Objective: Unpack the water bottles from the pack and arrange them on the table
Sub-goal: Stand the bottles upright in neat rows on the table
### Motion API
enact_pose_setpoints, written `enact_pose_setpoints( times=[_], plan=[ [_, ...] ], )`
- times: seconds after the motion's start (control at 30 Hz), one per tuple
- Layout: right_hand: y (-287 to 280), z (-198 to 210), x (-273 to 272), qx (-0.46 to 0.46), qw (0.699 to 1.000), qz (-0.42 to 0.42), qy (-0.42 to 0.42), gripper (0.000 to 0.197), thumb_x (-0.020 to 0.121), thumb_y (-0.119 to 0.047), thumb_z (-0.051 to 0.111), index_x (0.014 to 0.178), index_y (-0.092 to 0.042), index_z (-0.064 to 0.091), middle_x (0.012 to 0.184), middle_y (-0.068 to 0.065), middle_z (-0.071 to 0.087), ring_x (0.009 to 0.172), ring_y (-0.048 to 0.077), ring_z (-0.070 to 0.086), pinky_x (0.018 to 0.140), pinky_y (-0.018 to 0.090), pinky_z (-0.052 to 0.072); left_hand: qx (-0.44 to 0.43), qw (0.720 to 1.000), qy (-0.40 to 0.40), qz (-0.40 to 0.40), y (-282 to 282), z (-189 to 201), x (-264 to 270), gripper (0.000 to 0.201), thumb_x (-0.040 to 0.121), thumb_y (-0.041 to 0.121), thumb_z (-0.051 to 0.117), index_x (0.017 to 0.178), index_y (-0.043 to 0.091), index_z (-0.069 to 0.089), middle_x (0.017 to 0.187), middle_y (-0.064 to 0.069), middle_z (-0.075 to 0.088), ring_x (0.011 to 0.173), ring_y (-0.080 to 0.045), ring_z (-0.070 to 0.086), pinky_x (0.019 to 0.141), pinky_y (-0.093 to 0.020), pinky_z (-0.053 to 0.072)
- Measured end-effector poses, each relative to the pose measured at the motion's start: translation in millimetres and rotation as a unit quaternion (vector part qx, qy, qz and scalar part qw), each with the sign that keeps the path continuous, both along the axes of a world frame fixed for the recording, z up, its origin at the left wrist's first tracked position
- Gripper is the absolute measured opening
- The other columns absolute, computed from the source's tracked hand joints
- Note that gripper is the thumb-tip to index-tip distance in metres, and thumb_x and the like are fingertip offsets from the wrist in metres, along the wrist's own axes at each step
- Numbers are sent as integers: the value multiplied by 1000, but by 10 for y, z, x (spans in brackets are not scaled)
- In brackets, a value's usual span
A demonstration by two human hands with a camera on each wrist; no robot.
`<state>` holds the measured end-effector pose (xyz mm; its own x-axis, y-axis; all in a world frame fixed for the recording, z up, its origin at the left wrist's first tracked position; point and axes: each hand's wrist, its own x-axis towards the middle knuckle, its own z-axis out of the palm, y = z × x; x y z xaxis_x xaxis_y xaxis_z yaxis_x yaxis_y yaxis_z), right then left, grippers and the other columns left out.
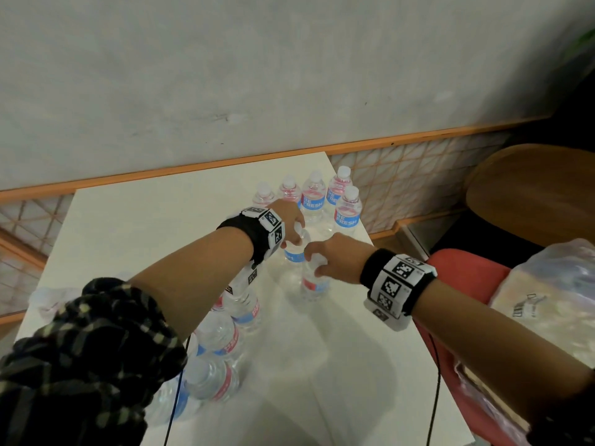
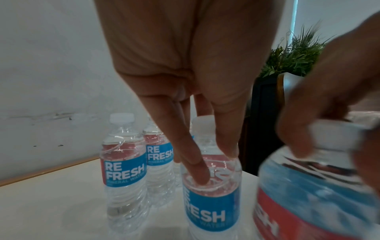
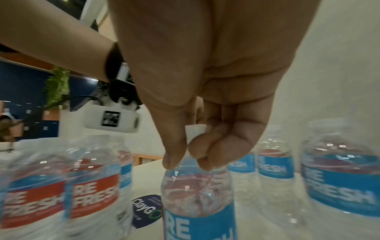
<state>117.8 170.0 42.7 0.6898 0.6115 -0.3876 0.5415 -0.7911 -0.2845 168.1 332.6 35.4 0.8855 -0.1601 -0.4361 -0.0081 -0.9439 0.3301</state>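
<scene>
Two clear water bottles with blue and red labels stand close together mid-table. My left hand (image 1: 294,235) grips the farther bottle (image 1: 294,256) round its shoulder just under the white cap; in the left wrist view my left hand (image 2: 214,165) has its fingers and thumb curled on that bottle (image 2: 211,204). My right hand (image 1: 314,262) pinches the cap of the nearer bottle (image 1: 314,286); in the right wrist view my right hand (image 3: 188,162) holds the white cap (image 3: 195,134) above the bottle (image 3: 197,194). Several bottles (image 1: 314,197) stand in a row at the table's far right corner.
More bottles (image 1: 222,336) stand in a line under my left forearm, toward the near left of the white table (image 1: 128,220). A red chair (image 1: 467,272) on the right bears a plastic bag (image 1: 547,284). A brown chair (image 1: 531,188) stands behind it. Crumpled plastic (image 1: 48,300) lies at the left edge.
</scene>
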Motion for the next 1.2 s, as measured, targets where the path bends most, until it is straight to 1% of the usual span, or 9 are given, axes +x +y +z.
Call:
enact_pose_setpoints(
  times=[0.13, 0.3, 0.4, 0.5, 0.63, 0.83, 1.0, 1.1, 1.2],
  plan=[
    [-62, -2, 302, -2, 999, -28, -32, 35, 89, -21, 60, 123, -18, 52, 107, 13, 61, 101, 28, 56, 74, 28, 37, -9, 1000, 7, 15, 66, -8, 13, 42, 80, 15, 74, 120, 7, 60, 112, -10, 64, 47, -15, 61, 47, -23, 51],
    [-30, -46, 661, 11, 995, -78, -55, 33, 90, -20, 60, 122, -18, 53, 108, 12, 59, 104, 28, 54, 76, 29, 37, 48, 999, -4, 14, 217, 25, 31, 30, 82, 19, 68, 105, 1, 65, 77, -4, 65, 53, -17, 64, 60, -27, 55],
    [9, -55, 811, 12, 993, -93, -66, 36, 90, -21, 60, 125, -18, 52, 118, 13, 59, 111, 29, 53, 83, 31, 39, 75, 997, -15, 1, 264, 25, 39, 33, 82, 22, 70, 110, 5, 65, 100, -11, 69, 87, -27, 69, 77, -30, 53],
    [46, -39, 904, -3, 993, -94, -74, 39, 90, -21, 58, 129, -18, 50, 123, 12, 58, 114, 29, 52, 89, 35, 42, 100, 994, -40, -21, 271, 3, 63, 38, 86, 24, 67, 120, 8, 61, 120, -11, 63, 109, -28, 61, 85, -29, 47],
    [94, -38, 958, -3, 991, -114, -74, 43, 90, -22, 59, 131, -17, 49, 125, 14, 56, 113, 30, 54, 89, 35, 43, 83, 994, -61, -37, 222, -13, 118, 45, 90, 19, 62, 134, 14, 53, 135, -8, 54, 124, -28, 51, 101, -32, 41],
    [71, -69, 1002, 18, 987, -144, -71, 49, 89, -24, 61, 134, -16, 45, 127, 12, 55, 113, 28, 54, 90, 34, 44, 60, 993, -89, -38, 154, -53, 153, 50, 93, 25, 55, 141, 19, 42, 145, -4, 44, 132, -27, 43, 109, -32, 33],
    [45, -35, 1021, 20, 988, -142, -65, 42, 89, -19, 60, 129, -12, 50, 123, 13, 57, 112, 30, 54, 85, 31, 42, 74, 994, -81, 16, 99, -92, 202, 53, 86, 48, 60, 126, 14, 52, 122, -6, 58, 115, -28, 56, 91, -32, 45],
    [48, -28, 1029, 22, 987, -149, -60, 44, 88, -20, 63, 129, -10, 50, 124, 13, 56, 113, 29, 53, 86, 31, 42, 97, 992, -78, 1, 48, -76, 251, 33, 92, 42, 53, 101, 11, 59, 109, -8, 64, 102, -26, 60, 78, -28, 42],
    [53, -20, 1040, 21, 986, -151, -61, 48, 88, -22, 64, 132, -9, 48, 125, 13, 56, 115, 29, 53, 91, 33, 43, 86, 993, -84, -9, 11, -73, 267, 24, 93, 32, 53, 100, 9, 59, 111, -9, 63, 101, -27, 60, 77, -27, 38]
  ],
)
